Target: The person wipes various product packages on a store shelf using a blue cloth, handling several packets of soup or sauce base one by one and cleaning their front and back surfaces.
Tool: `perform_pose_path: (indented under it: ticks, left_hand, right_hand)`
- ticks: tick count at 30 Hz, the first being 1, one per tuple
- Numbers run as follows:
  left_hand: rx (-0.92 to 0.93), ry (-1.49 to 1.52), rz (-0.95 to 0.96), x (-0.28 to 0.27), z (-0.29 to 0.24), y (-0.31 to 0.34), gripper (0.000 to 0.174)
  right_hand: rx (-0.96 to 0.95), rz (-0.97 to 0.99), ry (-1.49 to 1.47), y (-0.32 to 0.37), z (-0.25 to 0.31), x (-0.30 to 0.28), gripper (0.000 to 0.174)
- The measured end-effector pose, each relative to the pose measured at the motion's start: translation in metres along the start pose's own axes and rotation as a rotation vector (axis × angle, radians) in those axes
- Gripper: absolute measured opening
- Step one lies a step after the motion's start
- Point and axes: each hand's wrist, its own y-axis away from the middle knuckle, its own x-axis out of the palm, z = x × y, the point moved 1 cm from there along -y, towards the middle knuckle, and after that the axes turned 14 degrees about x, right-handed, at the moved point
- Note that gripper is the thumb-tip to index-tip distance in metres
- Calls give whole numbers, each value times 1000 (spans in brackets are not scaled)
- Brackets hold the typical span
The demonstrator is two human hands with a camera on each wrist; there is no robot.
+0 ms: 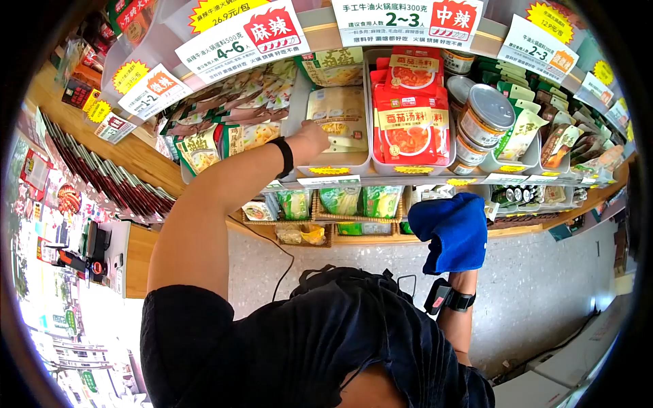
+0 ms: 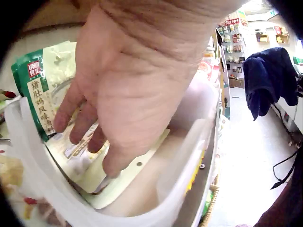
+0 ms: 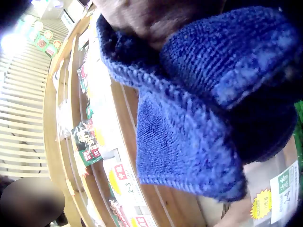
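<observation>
My left hand [image 1: 313, 141] reaches into a white bin [image 1: 343, 160] of soup packets. Its fingers rest on the face of a pale packet [image 1: 337, 112], and the thumb tip touches the packet's edge in the left wrist view. Behind that packet stands a green-and-cream packet [image 2: 42, 90] with writing down its side. Out to the right, away from the shelf, my right hand [image 3: 147, 19] holds a blue cloth [image 1: 449, 231]. The cloth wraps over this hand and hides its fingers, its corners hanging loose.
Red tomato soup packets [image 1: 411, 129] fill the bin to the right, beside stacked cans [image 1: 486, 109]. Brown-and-green packets [image 1: 238, 102] lie to the left. Price cards [image 1: 238, 37] line the shelf above. Baskets of green packets [image 1: 340, 200] sit below the bins.
</observation>
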Motion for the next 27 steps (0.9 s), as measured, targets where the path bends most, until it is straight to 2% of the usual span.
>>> perform_pose_path:
  ticks: [5, 7, 9, 13, 14, 17, 20, 23, 27]
  left_hand:
    - [41, 124, -165, -3, 11, 5, 18]
    - [59, 107, -208, 1, 12, -2, 17]
    - [74, 97, -259, 4, 15, -9, 14]
    - [41, 152, -390, -7, 23, -1, 10]
    - [31, 143, -489, -7, 26, 3, 11]
    - [-37, 168, -747, -12, 32, 26, 16]
    - [-212, 240, -854, -50, 28, 83, 17]
    - [-310, 379, -1102, -59, 34, 111, 17]
    - [-251, 350, -1290, -80, 18, 146, 14]
  right_hand:
    - [-50, -9, 36, 3, 4, 0, 43]
    - [94, 50, -177, 4, -7, 2, 43]
    - [135, 59, -181, 5, -8, 0, 44]
    - [-65, -30, 57, 8, 12, -5, 43]
    - [-132, -51, 76, 10, 17, -6, 43]
    - [-113, -40, 166, 18, 51, -8, 44]
    - [139, 181, -424, 20, 62, 2, 45]
    - [85, 457, -461, 24, 91, 9, 49]
    - [136, 604, -732, 19, 92, 30, 53]
